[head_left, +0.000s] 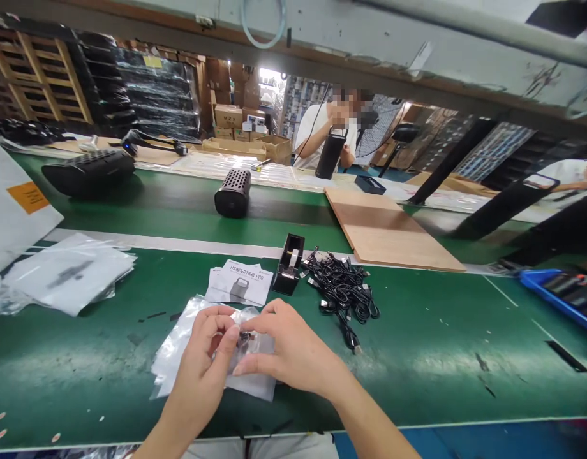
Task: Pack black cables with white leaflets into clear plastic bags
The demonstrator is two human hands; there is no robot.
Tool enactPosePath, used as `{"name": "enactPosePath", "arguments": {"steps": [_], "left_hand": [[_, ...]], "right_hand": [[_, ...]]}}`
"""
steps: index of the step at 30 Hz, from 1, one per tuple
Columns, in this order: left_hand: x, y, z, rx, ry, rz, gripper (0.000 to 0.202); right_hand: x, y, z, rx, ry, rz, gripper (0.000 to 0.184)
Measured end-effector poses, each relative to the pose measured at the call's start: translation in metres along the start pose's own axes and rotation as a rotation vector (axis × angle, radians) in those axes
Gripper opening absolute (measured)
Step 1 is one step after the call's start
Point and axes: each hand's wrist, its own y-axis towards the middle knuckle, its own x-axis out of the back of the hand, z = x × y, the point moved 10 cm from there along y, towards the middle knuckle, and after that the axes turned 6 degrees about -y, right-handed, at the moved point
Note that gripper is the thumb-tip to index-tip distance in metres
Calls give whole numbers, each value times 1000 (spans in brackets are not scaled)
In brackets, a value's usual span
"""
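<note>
Between my hands is a small clear plastic bag (249, 347) with something dark inside, perhaps a cable. My left hand (210, 344) pinches the bag between thumb and fingers. My right hand (293, 347) has its index fingertip at the bag's top and its thumb lower down, gripping it from the other side. Beneath both hands lies a stack of flat clear bags with white sheets (171, 363). Just beyond are printed leaflets (248, 284) reading "THUNDERTRAIL PRO". A black tape dispenser (288, 264) and a heap of black cables (344, 287) sit to their right.
Bagged white sheets (73, 274) lie at left. Black perforated speakers (233, 191) rest on the green belt (178, 213) behind, near a wooden board (389, 229). A blue tray (556, 296) is at right. Across the line, a person holds a black speaker (330, 154).
</note>
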Motion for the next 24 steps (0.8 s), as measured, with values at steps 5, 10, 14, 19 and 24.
{"name": "enactPosePath", "arguments": {"steps": [5, 10, 14, 19, 24], "left_hand": [[20, 14, -18, 41, -152, -10, 30], [32, 23, -13, 27, -287, -2, 46], [-1, 24, 2, 161, -550, 271, 68], [-27, 13, 2, 246, -782, 435, 46], [-10, 18, 0, 183, -653, 310, 24]], "right_hand": [[11, 27, 47, 308, -215, 90, 22], [36, 38, 80, 392, -31, 85, 28], [50, 35, 99, 476, 137, 128, 32], [57, 19, 102, 538, -5, 163, 33], [55, 0, 77, 409, -201, 181, 20]]}}
